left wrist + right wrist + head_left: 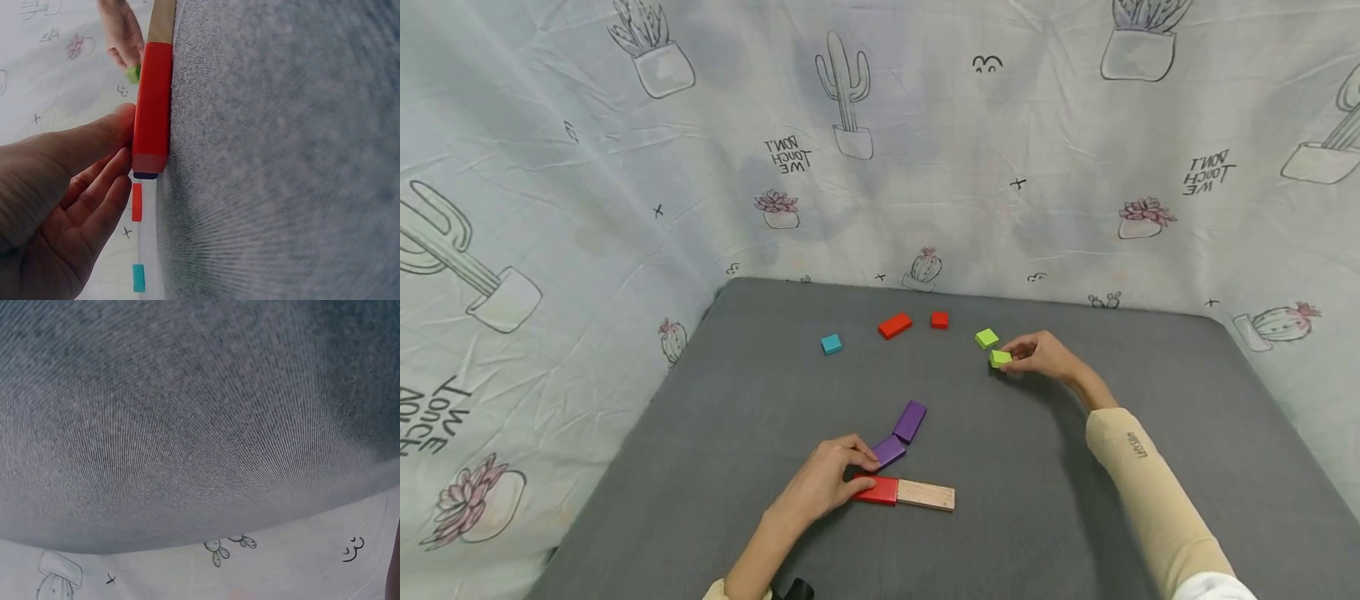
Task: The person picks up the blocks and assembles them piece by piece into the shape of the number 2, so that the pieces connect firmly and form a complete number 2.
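Note:
My right hand (1043, 355) pinches a light green block (1000, 358) between thumb and fingertips, close over the grey tabletop. Just behind it lies a second light green block (987, 338). At the near middle, my left hand (831, 473) reaches over two rows of blocks. Its thumb touches the left end of a red block (880, 491), while its fingertips are right at the near purple block (889, 452). Thumb and fingers look fairly straight in the left wrist view. A plain wooden block (927, 495) continues the red one; another purple block (911, 422) angles away behind.
Toward the back lie a blue block (831, 344), a longer red block (895, 326) and a small red block (939, 320). A printed cloth (955, 208) hangs along the back and sides of the grey table (737, 400). The right wrist view shows only tabletop and cloth.

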`<action>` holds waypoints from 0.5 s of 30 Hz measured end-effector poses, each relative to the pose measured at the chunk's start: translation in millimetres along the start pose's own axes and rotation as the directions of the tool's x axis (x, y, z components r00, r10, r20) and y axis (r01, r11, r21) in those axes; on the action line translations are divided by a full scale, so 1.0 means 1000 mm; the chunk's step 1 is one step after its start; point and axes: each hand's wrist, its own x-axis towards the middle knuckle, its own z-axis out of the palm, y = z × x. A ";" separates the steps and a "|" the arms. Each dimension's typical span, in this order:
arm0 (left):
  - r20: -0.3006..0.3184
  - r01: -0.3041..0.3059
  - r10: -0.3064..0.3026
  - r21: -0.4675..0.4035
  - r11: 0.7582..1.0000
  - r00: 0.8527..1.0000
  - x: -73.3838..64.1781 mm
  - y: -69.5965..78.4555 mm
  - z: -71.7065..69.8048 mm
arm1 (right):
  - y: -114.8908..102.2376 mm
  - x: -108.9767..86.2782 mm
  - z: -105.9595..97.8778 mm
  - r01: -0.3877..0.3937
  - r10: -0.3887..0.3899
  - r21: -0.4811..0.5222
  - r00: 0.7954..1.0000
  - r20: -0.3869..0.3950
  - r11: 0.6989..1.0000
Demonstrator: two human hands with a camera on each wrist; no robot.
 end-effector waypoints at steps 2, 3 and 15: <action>0.000 -0.004 0.004 0.003 1.000 1.000 0.000 0.000 0.000 | -0.001 -0.001 -0.001 -0.001 0.001 -0.001 0.998 -0.056 1.000; 0.000 -0.006 0.006 0.005 1.000 1.000 0.000 0.000 -0.001 | -0.002 -0.001 -0.002 0.001 -0.001 0.002 0.997 -0.083 1.000; 0.006 0.006 -0.006 0.011 1.000 1.000 -0.001 0.001 -0.002 | -0.028 -0.002 0.001 0.043 -0.044 -0.009 0.950 -0.308 0.999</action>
